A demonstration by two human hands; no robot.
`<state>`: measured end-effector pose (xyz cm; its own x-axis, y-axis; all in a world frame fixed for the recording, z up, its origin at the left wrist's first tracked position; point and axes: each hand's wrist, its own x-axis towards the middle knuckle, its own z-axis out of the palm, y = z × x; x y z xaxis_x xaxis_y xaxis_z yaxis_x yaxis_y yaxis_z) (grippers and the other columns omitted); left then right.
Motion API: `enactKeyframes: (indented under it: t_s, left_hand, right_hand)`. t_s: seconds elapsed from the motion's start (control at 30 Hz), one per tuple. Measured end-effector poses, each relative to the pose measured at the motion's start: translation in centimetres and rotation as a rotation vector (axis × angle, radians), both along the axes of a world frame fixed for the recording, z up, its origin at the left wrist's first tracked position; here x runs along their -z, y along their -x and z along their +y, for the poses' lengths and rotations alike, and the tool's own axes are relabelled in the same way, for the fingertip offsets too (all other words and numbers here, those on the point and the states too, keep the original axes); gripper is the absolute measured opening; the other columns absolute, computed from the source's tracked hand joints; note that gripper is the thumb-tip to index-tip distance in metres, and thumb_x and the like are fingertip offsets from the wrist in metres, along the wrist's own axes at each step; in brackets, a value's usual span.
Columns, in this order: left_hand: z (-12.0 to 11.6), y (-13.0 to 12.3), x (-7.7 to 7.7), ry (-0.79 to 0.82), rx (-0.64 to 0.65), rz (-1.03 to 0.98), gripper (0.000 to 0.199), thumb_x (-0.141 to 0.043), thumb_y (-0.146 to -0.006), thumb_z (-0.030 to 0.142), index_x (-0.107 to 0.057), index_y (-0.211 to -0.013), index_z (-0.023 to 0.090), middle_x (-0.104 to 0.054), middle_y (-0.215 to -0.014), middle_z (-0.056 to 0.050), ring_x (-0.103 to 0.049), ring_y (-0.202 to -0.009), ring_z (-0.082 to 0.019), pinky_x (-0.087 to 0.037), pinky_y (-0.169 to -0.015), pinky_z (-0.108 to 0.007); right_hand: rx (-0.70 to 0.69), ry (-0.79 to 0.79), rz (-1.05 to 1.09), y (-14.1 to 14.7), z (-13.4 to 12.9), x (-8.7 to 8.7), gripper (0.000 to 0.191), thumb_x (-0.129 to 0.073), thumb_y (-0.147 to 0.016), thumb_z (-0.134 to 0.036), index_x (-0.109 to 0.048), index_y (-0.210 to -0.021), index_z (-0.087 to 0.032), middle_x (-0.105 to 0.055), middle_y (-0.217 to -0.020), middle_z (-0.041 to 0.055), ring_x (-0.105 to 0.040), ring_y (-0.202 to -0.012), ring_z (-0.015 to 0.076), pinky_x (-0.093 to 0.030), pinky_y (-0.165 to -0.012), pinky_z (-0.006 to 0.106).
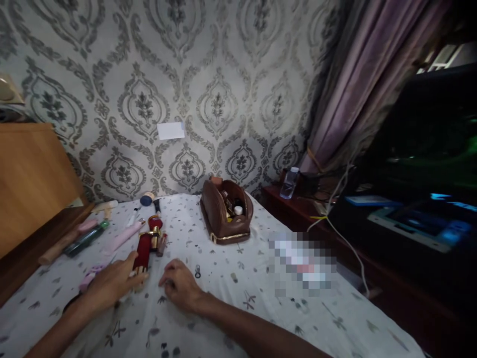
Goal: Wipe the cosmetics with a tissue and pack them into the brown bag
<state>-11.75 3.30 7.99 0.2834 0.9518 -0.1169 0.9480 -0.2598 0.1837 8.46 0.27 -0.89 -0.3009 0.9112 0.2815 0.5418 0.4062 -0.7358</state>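
My left hand [112, 282] reaches in from the lower left, its thumb and fingers closed around the lower gold end of a dark red bottle [142, 251]. The bottle lies on the patterned white sheet [219, 318]. To its right, my right hand [182, 287] rests low over the sheet with curled fingers; whether anything is inside them is hidden. Beyond the red bottle are a gold-coloured container [154, 237], a small clear reddish tube [162, 244] and a round red item [154, 222]. A pale pink tube [121, 237] lies alongside, and a purple item [89, 277] is partly behind my left hand.
An open brown zip bag [228, 219] holding small containers stands at the middle back. A green bottle [85, 239] and a blue-lidded jar [146, 199] lie left. At the right are a blurred patch, a clear bottle [289, 183] and a white cable [350, 243].
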Motion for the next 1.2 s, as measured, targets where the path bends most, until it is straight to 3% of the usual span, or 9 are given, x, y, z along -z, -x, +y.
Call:
enactKeyframes:
  t_s: [0.17,0.3,0.37,0.57,0.67,0.8,0.9,1.03,1.2]
  left_hand:
    - [2.4,-0.4,-1.7,-0.038,0.044,-0.012,0.042,-0.039,-0.086,0.056,-0.063,-0.091,0.023,-0.073,-0.082,-0.007,-0.069,-0.089,-0.031,-0.043,-0.071,-0.033]
    - [6.0,-1.0,-3.0,-0.11,0.049,-0.049,0.042,-0.039,-0.088,0.054,-0.066,-0.088,0.022,-0.071,-0.075,-0.005,-0.068,-0.077,-0.026,-0.043,-0.069,-0.031]
    - [8.7,-1.3,-3.5,-0.199,0.031,-0.046,0.039,-0.042,-0.089,0.051,-0.068,-0.092,0.022,-0.073,-0.082,-0.005,-0.068,-0.084,-0.025,-0.044,-0.073,-0.03]
    - [18.4,-2.1,-4.0,-0.274,-0.286,0.02,0.033,-0.047,-0.091,0.035,-0.069,-0.109,0.02,-0.074,-0.111,-0.011,-0.066,-0.109,-0.029,-0.048,-0.082,-0.032]
    - [22.9,-2.9,-3.6,-0.295,-0.405,0.007,0.039,-0.05,-0.09,0.039,-0.067,-0.116,0.015,-0.07,-0.12,-0.018,-0.064,-0.115,-0.035,-0.049,-0.088,-0.039]
    - [27.2,-4.2,-2.3,-0.307,-0.467,-0.042,0.05,-0.056,-0.089,0.047,-0.063,-0.123,0.01,-0.067,-0.124,-0.024,-0.06,-0.121,-0.038,-0.046,-0.095,-0.043]
    - [29.2,-4.8,-1.0,-0.273,-0.48,-0.087,0.053,-0.061,-0.09,0.047,-0.059,-0.126,0.008,-0.065,-0.127,-0.023,-0.059,-0.122,-0.035,-0.045,-0.099,-0.045]
    - [30.1,-5.0,0.0,-0.186,-0.489,-0.162,0.042,-0.061,-0.093,0.046,-0.061,-0.121,0.015,-0.064,-0.125,-0.011,-0.062,-0.113,-0.026,-0.049,-0.098,-0.048]
    - [28.9,-5.0,-1.8,-0.15,-0.472,-0.318,0.04,-0.065,-0.089,0.045,-0.065,-0.112,0.012,-0.071,-0.11,-0.012,-0.066,-0.105,-0.026,-0.051,-0.088,-0.039]
  right_hand:
    - [0.022,0.021,0.017,-0.1,1.5,-1.1,0.026,-0.062,-0.075,-0.01,-0.077,-0.091,-0.022,-0.066,-0.09,0.0031,-0.064,-0.086,0.0178,-0.051,-0.086,0.029]
    - [0.03,-0.045,0.072,0.1,1.6,-1.0,0.027,-0.059,-0.078,-0.01,-0.076,-0.097,-0.019,-0.067,-0.096,0.0057,-0.065,-0.085,0.0172,-0.052,-0.085,0.028]
    - [0.001,-0.055,0.078,0.1,1.4,-0.7,0.028,-0.057,-0.079,-0.008,-0.075,-0.098,-0.016,-0.068,-0.098,0.0075,-0.066,-0.088,0.018,-0.052,-0.086,0.029]
    - [-0.053,-0.029,0.112,-0.4,1.1,-0.4,0.028,-0.055,-0.078,-0.004,-0.073,-0.096,-0.016,-0.067,-0.097,0.0081,-0.065,-0.088,0.0185,-0.052,-0.082,0.029]
    - [-0.062,-0.04,0.152,-0.5,1.3,-0.2,0.026,-0.053,-0.081,-0.004,-0.072,-0.094,-0.016,-0.067,-0.095,0.0078,-0.064,-0.084,0.0174,-0.051,-0.079,0.028]
    - [-0.082,-0.042,0.2,-0.6,1.5,0.4,0.025,-0.052,-0.082,-0.005,-0.071,-0.092,-0.017,-0.066,-0.095,0.0075,-0.064,-0.086,0.0176,-0.051,-0.077,0.027]
    - [-0.096,-0.037,0.232,-0.8,1.7,0.8,0.025,-0.052,-0.082,-0.005,-0.07,-0.092,-0.019,-0.065,-0.096,0.0071,-0.065,-0.088,0.0179,-0.051,-0.079,0.028]
    - [-0.111,-0.01,0.262,-0.9,1.7,1.0,0.025,-0.052,-0.083,-0.005,-0.069,-0.093,-0.021,-0.065,-0.097,0.0069,-0.065,-0.09,0.018,-0.051,-0.08,0.028]
    - [-0.1,-0.026,0.273,-0.8,1.8,1.1,0.026,-0.053,-0.081,-0.002,-0.068,-0.091,-0.02,-0.065,-0.095,0.0063,-0.065,-0.088,0.0177,-0.05,-0.079,0.027]
